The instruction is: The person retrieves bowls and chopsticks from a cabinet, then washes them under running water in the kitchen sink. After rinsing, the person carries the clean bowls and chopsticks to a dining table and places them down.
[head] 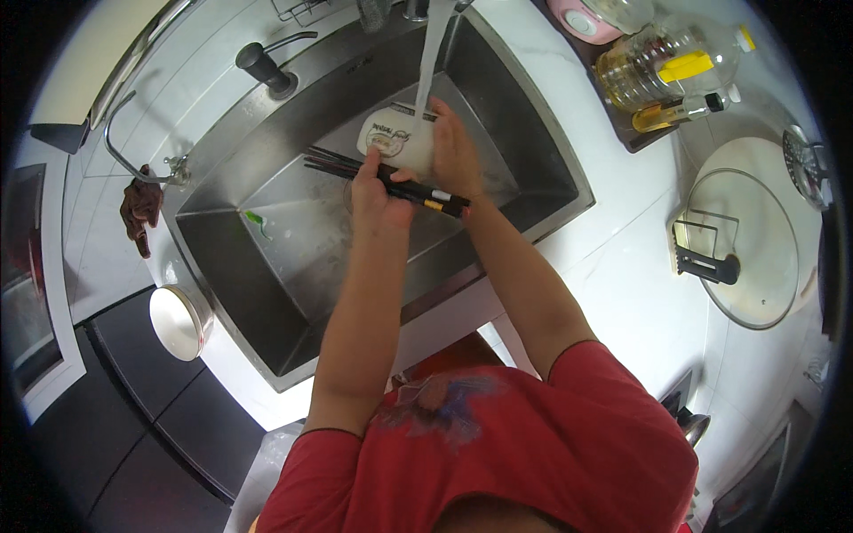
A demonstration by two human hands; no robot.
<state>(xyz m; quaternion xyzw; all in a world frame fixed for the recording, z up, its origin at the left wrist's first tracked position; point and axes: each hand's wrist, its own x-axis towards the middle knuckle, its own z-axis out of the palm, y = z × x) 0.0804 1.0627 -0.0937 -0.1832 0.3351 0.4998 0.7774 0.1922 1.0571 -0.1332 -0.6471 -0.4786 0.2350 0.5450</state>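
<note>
Over the stainless steel sink [293, 260], my left hand [380, 193] grips a bundle of dark chopsticks [333, 162] and touches the lower edge of a white container [400, 136] with printed writing. My right hand [456, 146] holds the right side of that container. Water [433, 53] runs from above onto the container's upper edge. The thick ends of the chopsticks reach my right wrist. A green scrap [256, 218] lies on the wet sink floor to the left. The fingers behind the container are hidden.
A black soap dispenser [263, 70] and a curved thin tap [123, 146] stand along the sink's far side. A brown cloth [141, 206] and a white bowl [178, 323] sit at left. At right are oil bottles [640, 70] and a glass lid [753, 266].
</note>
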